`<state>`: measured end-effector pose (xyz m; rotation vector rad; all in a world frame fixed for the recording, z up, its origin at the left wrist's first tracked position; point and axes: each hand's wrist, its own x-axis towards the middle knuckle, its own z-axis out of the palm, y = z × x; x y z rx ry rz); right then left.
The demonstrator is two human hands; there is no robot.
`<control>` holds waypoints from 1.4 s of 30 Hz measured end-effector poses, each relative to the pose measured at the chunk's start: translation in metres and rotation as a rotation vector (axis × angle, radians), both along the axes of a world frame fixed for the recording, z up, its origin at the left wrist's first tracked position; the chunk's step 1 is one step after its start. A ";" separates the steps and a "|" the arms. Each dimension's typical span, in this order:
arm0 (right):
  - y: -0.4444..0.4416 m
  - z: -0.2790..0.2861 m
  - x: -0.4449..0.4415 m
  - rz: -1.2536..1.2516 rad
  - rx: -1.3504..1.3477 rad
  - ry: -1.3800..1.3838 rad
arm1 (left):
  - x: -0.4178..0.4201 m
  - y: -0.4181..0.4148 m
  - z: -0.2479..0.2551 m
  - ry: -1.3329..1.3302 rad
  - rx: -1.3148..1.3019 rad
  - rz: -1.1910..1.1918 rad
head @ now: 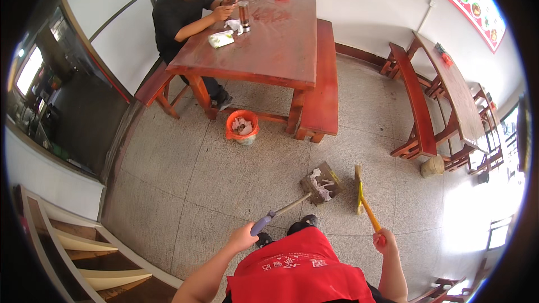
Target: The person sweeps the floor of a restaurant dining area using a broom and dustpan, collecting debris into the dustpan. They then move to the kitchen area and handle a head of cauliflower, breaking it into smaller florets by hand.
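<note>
My left hand (244, 237) is closed around the purple grip of a long-handled dustpan (332, 172). The pan rests on the speckled floor in front of my feet and holds crumpled tissues and scraps. My right hand (384, 240) grips the yellow-orange handle of a broom (359, 189), whose narrow head is on the floor just right of the dustpan, apart from it. A red apron bearing writing covers my front. Further ahead, a small bin (245, 139) with an orange-red bag liner holds used tissues beside the table's end.
A seated person in black is at a red-brown wooden table (269, 61), with a bench (322, 92) along its right side. Another bench (414, 101) and long table stand at right, near a small bin (432, 166). Wooden shelving (84, 244) is at lower left, below a doorway.
</note>
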<state>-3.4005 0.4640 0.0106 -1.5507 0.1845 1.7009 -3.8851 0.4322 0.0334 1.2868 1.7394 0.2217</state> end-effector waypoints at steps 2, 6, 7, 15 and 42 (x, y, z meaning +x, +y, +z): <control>0.007 -0.009 -0.013 0.089 0.004 -0.040 | -0.006 -0.014 0.002 0.006 0.026 0.014; 0.040 -0.017 -0.037 0.090 -0.123 0.076 | -0.018 -0.032 0.002 -0.002 0.067 0.112; 0.048 -0.017 -0.046 0.111 -0.131 0.065 | -0.021 -0.033 0.008 0.002 0.040 0.142; 0.100 -0.014 -0.108 0.595 -0.006 -0.096 | -0.034 -0.062 0.065 0.153 -0.021 0.352; 0.130 0.183 -0.326 0.815 0.148 -0.138 | -0.315 -0.045 0.100 0.014 0.051 0.944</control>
